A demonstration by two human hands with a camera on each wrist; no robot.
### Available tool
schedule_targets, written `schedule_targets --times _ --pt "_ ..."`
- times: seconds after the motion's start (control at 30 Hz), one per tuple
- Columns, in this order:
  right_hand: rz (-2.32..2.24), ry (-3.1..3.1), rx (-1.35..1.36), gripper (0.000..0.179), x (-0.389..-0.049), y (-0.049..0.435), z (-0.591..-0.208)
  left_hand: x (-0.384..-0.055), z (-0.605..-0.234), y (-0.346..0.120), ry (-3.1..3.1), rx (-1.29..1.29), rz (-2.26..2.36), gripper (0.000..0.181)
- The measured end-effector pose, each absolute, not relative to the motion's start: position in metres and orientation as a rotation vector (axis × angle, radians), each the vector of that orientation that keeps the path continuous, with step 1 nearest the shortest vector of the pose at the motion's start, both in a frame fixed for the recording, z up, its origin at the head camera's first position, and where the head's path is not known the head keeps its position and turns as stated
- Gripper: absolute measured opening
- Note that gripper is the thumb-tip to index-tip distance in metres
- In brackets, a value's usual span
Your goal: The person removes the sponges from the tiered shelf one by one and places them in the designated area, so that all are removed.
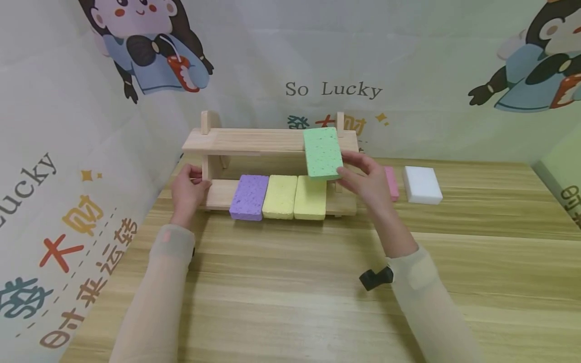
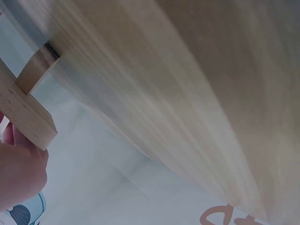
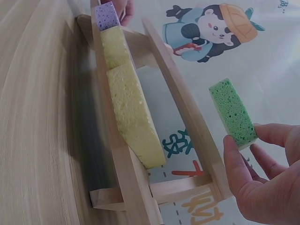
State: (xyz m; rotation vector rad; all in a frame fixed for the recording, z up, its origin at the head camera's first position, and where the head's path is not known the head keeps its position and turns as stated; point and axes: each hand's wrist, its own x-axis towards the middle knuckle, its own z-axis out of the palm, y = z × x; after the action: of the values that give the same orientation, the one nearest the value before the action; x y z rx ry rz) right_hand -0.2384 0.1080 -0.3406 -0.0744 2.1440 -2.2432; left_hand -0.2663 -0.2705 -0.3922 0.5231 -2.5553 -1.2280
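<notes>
A green sponge (image 1: 323,153) is pinched at its right edge between the thumb and fingers of my right hand (image 1: 365,176). It is held up in front of the upper shelf of a two-tier wooden rack (image 1: 254,140). On the lower shelf a purple sponge (image 1: 248,197) and two yellow sponges (image 1: 279,197) stand side by side, the purple one leftmost. My left hand (image 1: 188,194) grips the rack's left end; in the left wrist view its fingers curl behind a wooden piece (image 2: 35,119). From the right wrist, the green sponge (image 3: 233,112) shows outside the upper shelf.
Right of the rack a white sponge block (image 1: 423,185) lies on the wooden table (image 1: 281,292). A pink sponge (image 1: 392,183) beside it is partly hidden behind my right hand. A printed cloth (image 1: 254,60) hangs behind the rack and along the left side.
</notes>
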Motion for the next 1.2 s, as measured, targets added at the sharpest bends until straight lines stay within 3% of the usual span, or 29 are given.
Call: schedule_targets --times 0.9,1.2 --pt "-2.162 2.311 0.047 0.048 -0.225 0.148 -0.335 -0.268 -0.395 -0.271 -2.56 0.51 -1.221 0.034" --pt "-2.4 2.117 0.004 0.044 -0.223 0.165 -0.341 -0.269 -0.395 -0.271 -2.57 0.523 -1.21 0.034"
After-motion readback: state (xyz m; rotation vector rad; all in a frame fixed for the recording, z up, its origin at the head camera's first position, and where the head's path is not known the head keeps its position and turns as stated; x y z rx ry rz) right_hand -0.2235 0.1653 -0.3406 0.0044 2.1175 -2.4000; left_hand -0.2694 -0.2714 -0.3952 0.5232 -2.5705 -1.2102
